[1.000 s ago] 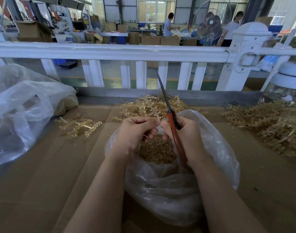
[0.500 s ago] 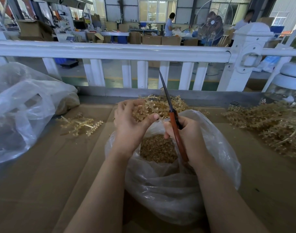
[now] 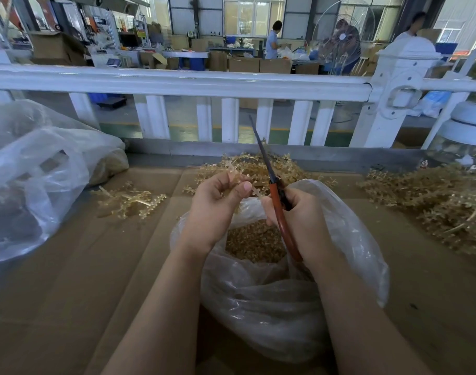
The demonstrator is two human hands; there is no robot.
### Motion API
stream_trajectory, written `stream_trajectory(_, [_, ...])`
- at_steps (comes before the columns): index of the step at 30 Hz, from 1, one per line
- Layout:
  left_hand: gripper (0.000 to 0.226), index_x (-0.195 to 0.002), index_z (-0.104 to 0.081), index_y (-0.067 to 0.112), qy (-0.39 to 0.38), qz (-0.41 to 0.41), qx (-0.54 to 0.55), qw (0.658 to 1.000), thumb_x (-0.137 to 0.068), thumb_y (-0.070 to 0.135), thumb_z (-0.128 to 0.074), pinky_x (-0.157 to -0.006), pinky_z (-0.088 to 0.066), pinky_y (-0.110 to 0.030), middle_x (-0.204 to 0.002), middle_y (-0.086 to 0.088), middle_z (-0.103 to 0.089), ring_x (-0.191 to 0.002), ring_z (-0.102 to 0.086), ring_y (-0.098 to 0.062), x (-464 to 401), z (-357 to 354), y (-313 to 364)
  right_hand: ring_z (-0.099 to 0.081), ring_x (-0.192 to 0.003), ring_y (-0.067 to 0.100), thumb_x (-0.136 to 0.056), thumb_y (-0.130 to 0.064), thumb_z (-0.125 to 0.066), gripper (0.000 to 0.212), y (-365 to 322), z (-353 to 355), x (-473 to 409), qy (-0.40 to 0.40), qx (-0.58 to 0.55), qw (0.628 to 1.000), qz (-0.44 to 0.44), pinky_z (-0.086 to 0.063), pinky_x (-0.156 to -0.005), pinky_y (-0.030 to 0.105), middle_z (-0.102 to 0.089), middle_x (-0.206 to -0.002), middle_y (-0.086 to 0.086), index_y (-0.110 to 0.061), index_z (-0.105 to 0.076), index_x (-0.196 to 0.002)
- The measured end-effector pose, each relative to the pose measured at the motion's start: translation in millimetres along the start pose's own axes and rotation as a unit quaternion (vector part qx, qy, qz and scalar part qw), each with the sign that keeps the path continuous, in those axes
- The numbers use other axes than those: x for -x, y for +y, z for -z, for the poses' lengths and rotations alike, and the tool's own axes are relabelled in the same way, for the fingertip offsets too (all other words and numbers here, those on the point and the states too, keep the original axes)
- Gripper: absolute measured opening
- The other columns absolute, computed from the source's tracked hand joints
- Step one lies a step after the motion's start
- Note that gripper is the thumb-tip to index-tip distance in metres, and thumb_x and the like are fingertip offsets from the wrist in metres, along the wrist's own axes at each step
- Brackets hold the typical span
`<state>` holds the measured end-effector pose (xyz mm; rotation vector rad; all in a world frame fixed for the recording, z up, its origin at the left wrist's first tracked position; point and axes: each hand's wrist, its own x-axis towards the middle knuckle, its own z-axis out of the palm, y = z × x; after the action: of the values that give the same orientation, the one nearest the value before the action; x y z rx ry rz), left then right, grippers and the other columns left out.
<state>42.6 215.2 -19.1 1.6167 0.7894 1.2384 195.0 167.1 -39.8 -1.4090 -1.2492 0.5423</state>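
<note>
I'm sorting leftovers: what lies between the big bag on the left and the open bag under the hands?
A loose bunch of golden sprigs on the cardboard, in the head view.

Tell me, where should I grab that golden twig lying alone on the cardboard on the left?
Pinch the pale straight stem in the middle of the golden twig, coming down from above. It lies flat on the cardboard, so nothing slips under it, and its beaded side branches look thin and bendy.

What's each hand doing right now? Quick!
Left hand: closed, pinching a golden plastic sprig.
Right hand: closed, gripping the orange-handled scissors.
</note>
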Motion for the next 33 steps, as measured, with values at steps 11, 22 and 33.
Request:
stream_trajectory(11, [0.016,-0.094,-0.065,0.034,0.086,0.012,-0.057,0.995,-0.100,0.027,-0.052,-0.111,-0.031,-0.061,-0.112,-0.008,-0.067,-0.123,-0.052,-0.035,-2.6,2.7,-4.9,-0.055,-0.076,-0.005,-0.069,-0.086,-0.046,0.064,4.2,-1.0,6.9,0.008,0.266,0.958,0.108,-0.040,-0.066,0.010,-0.060,-0.087,-0.025,-0.033,-0.058,-0.102])
stream_trajectory(22, [0.019,-0.095,-0.068,0.032,0.072,0.001,-0.031,0.997,-0.090,0.033,-0.051,-0.109,-0.034,-0.060,-0.105,-0.001,-0.071,-0.118,-0.056,-0.033,-1.6,3.0,-1.9,-0.055,-0.077,-0.001,-0.070,-0.089,-0.045,0.066,3.3,-1.1,6.1,0.029,0.299,0.946,0.122,-0.038,-0.062,0.009,-0.060,-0.088,-0.021,-0.031,-0.058,-0.100])
stream_trajectory(33, [0.015,-0.100,-0.067,0.002,0.066,-0.010,-0.002,0.998,-0.100,0.005,-0.052,-0.085,-0.053,-0.030,-0.097,-0.013,-0.070,-0.089,-0.065,-0.019,-0.2,5.0,-1.8,-0.055,-0.062,0.002,-0.069,-0.092,-0.037,0.074,7.2,-1.4,6.4,0.068,0.325,0.931,0.149,-0.041,-0.057,0.012,-0.068,-0.075,-0.013,-0.024,-0.063,-0.084])
